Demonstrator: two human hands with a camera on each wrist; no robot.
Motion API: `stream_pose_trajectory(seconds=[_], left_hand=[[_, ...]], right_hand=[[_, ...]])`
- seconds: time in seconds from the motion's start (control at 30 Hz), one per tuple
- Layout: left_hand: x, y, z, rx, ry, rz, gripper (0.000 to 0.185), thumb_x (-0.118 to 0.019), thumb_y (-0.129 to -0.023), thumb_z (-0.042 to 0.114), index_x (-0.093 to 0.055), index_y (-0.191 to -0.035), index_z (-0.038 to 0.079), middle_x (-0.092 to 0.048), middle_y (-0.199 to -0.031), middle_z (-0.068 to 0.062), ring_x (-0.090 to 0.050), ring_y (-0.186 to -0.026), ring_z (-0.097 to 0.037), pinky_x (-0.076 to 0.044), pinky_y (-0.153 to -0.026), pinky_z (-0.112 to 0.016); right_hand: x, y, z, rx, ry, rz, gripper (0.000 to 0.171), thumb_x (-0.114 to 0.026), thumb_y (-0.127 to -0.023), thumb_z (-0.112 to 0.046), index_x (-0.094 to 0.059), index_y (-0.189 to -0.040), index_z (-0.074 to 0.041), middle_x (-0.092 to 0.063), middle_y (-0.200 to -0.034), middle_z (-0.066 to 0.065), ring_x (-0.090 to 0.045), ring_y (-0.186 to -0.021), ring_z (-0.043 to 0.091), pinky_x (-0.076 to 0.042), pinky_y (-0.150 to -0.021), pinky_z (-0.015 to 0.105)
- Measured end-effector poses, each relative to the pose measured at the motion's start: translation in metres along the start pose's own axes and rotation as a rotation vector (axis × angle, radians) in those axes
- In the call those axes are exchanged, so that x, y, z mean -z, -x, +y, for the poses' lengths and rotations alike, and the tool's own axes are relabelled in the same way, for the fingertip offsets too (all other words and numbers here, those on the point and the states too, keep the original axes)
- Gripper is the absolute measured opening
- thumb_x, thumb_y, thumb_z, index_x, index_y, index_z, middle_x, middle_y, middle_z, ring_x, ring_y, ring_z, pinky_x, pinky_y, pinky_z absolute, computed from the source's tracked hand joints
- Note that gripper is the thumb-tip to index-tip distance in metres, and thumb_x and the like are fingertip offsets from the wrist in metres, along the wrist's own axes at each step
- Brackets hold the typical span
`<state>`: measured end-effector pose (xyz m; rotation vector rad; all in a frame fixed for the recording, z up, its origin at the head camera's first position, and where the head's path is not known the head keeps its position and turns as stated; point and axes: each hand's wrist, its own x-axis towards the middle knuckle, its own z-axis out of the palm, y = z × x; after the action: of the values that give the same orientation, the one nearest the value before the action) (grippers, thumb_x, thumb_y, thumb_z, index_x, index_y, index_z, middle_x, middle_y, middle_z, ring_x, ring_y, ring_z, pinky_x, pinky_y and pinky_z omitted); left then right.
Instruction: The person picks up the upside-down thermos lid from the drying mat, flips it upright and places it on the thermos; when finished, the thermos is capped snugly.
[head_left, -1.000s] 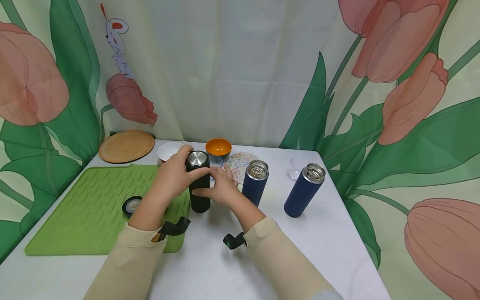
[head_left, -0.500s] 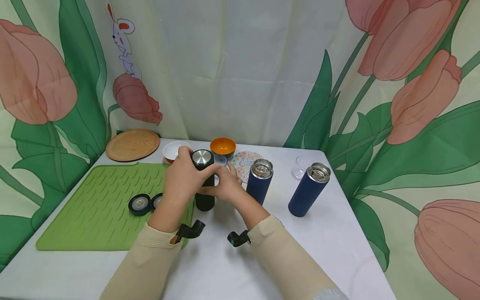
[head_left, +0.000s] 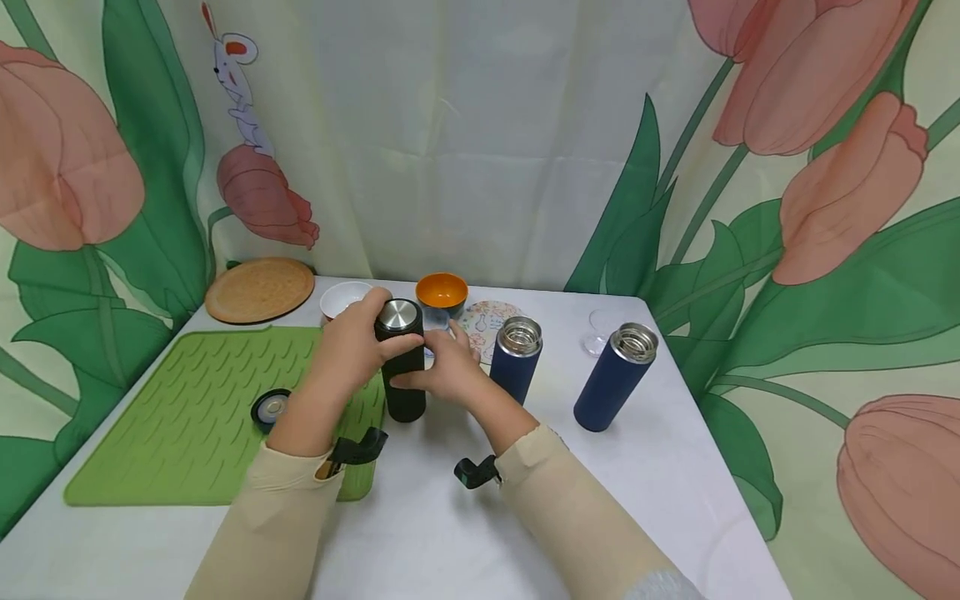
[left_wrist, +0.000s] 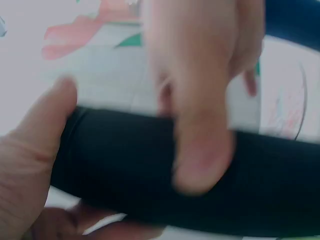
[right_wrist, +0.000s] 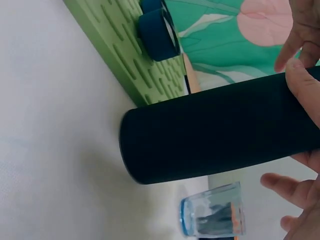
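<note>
A thumb and fingers [left_wrist: 200,150] wrap a black flask [left_wrist: 125,175], blurred, filling the view

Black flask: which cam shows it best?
Head view: the black flask shows whole, upright on the table, steel-topped lid on, left hand round the top, right hand on the body. Right wrist view shows its bare lower body and base sharply, no lid. Left wrist view shows only a blurred mid-section under fingers.

Even, bright, soft light gives the head view faint shadows on the white table [head_left: 420,533], while the left wrist view is heavily blurred close up.
</note>
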<state>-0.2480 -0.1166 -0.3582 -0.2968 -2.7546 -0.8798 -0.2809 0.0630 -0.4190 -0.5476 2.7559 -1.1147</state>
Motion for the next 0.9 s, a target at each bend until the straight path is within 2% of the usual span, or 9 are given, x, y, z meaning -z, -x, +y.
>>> stream_pose_trajectory(seconds=[0.13, 0.27, 0.37, 0.43, 0.53, 0.63, 0.73, 0.8, 0.9], left_hand=[[0.015, -0.008, -0.012, -0.069, 0.013, -0.129, 0.065, -0.081, -0.094, 0.043, -0.052, -0.147, 0.021, -0.070, -0.122, -0.013, -0.064, -0.100, -0.032, -0.052, -0.086, -0.050], [0.020, -0.011, -0.016, -0.073, 0.035, -0.215, 0.066, -0.076, -0.098, 0.046, -0.048, -0.153, 0.024, -0.069, -0.126, -0.010, -0.065, -0.105, -0.030, -0.054, -0.090, -0.050], [0.013, -0.004, -0.009, -0.006, 0.030, -0.161, 0.082, -0.071, -0.097, 0.059, -0.038, -0.160, 0.018, -0.068, -0.135, -0.016, -0.069, -0.113, -0.036, -0.056, -0.094, -0.055], [0.002, 0.003, 0.002, 0.077, 0.003, -0.053, 0.097, -0.070, -0.094, 0.068, -0.031, -0.161, 0.010, -0.070, -0.129, -0.023, -0.073, -0.104, -0.039, -0.059, -0.085, -0.054], [-0.016, 0.010, 0.019, 0.183, -0.068, 0.138, 0.104, -0.071, -0.086, 0.077, -0.037, -0.146, -0.001, -0.071, -0.108, -0.028, -0.072, -0.080, -0.044, -0.059, -0.066, -0.052], [-0.024, 0.011, 0.028, 0.193, -0.139, 0.235, 0.090, -0.075, -0.086, 0.074, -0.045, -0.125, -0.001, -0.067, -0.094, -0.024, -0.069, -0.071, -0.042, -0.056, -0.058, -0.051], [-0.021, 0.009, 0.026, 0.149, -0.146, 0.209, 0.076, -0.078, -0.088, 0.067, -0.051, -0.120, 0.003, -0.069, -0.093, -0.022, -0.071, -0.076, -0.040, -0.055, -0.059, -0.050], [-0.016, 0.007, 0.021, 0.101, -0.125, 0.153, 0.071, -0.079, -0.090, 0.061, -0.053, -0.126, 0.006, -0.071, -0.097, -0.022, -0.072, -0.083, -0.040, -0.055, -0.062, -0.050], [-0.005, 0.002, 0.009, 0.041, -0.071, 0.045, 0.070, -0.080, -0.092, 0.055, -0.054, -0.139, 0.011, -0.073, -0.111, -0.021, -0.071, -0.095, -0.040, -0.057, -0.073, -0.052]], right_hand=[[0.001, -0.003, -0.001, 0.005, 0.007, 0.000, 0.066, -0.088, -0.085, -0.050, -0.063, -0.144, -0.034, -0.054, -0.161, -0.007, 0.001, -0.167, 0.036, -0.009, -0.123, 0.080], [0.000, -0.003, -0.001, -0.012, 0.019, 0.007, 0.071, -0.088, -0.085, -0.051, -0.060, -0.148, -0.036, -0.054, -0.161, -0.008, 0.000, -0.167, 0.036, -0.010, -0.123, 0.080], [-0.002, -0.002, -0.001, -0.023, 0.027, 0.014, 0.074, -0.088, -0.085, -0.052, -0.058, -0.150, -0.037, -0.053, -0.162, -0.008, -0.002, -0.167, 0.037, -0.013, -0.123, 0.079], [-0.003, 0.000, -0.002, -0.034, 0.025, 0.012, 0.074, -0.088, -0.085, -0.051, -0.058, -0.151, -0.036, -0.052, -0.164, -0.007, -0.002, -0.167, 0.037, -0.012, -0.123, 0.079], [-0.005, 0.000, -0.002, -0.033, 0.015, 0.026, 0.071, -0.088, -0.086, -0.048, -0.058, -0.149, -0.036, -0.051, -0.164, -0.007, -0.003, -0.166, 0.038, -0.012, -0.121, 0.080], [-0.006, 0.000, -0.001, -0.028, -0.010, 0.042, 0.072, -0.089, -0.086, -0.045, -0.058, -0.150, -0.037, -0.052, -0.163, -0.007, -0.004, -0.166, 0.038, -0.012, -0.121, 0.080], [-0.005, 0.001, -0.001, -0.028, -0.037, 0.038, 0.074, -0.089, -0.085, -0.047, -0.057, -0.151, -0.039, -0.052, -0.163, -0.009, -0.003, -0.167, 0.037, -0.011, -0.122, 0.080], [-0.004, 0.002, -0.001, -0.038, -0.041, 0.026, 0.074, -0.090, -0.084, -0.049, -0.058, -0.150, -0.040, -0.053, -0.162, -0.009, -0.002, -0.167, 0.036, -0.010, -0.123, 0.080], [-0.003, 0.000, -0.001, -0.042, -0.030, 0.012, 0.073, -0.090, -0.083, -0.051, -0.060, -0.149, -0.038, -0.055, -0.160, -0.008, -0.003, -0.167, 0.035, -0.010, -0.125, 0.077]])
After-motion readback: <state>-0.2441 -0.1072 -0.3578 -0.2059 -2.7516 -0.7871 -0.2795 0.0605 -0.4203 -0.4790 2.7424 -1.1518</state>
